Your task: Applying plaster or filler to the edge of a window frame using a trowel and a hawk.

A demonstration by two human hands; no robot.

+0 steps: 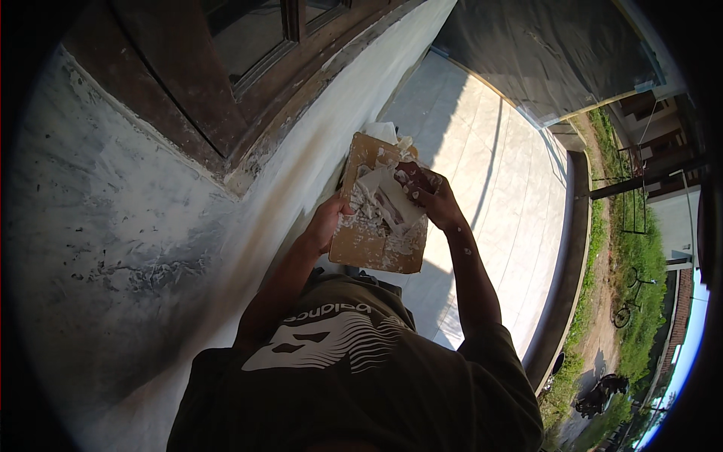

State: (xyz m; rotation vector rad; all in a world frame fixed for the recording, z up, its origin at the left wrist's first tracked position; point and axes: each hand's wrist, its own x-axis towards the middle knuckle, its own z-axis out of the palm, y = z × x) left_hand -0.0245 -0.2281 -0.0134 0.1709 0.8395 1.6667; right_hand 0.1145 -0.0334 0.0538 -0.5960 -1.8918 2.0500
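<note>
My left hand [329,222] is closed on the left edge of a brown rectangular board [403,260], held in front of my body. White paste and crumbs lie smeared over the board's face. Above its right half is my right hand [423,188], fingers bent and spotted with white. They grip a pale flat scraper [399,197], whose broad face lies against the paste. The fingers hide its upper end. Behind the board's top edge a whitish object [382,132] shows in part; its kind is unclear.
A plastered wall [113,196] with a dark wooden frame [196,98] stands close on my left. Pale floor tiles [497,218] stretch to a low curved wall [563,279]. Dark sheeting [542,56] hangs ahead. Beyond are grass, a bicycle [629,301] and a motorcycle [600,395].
</note>
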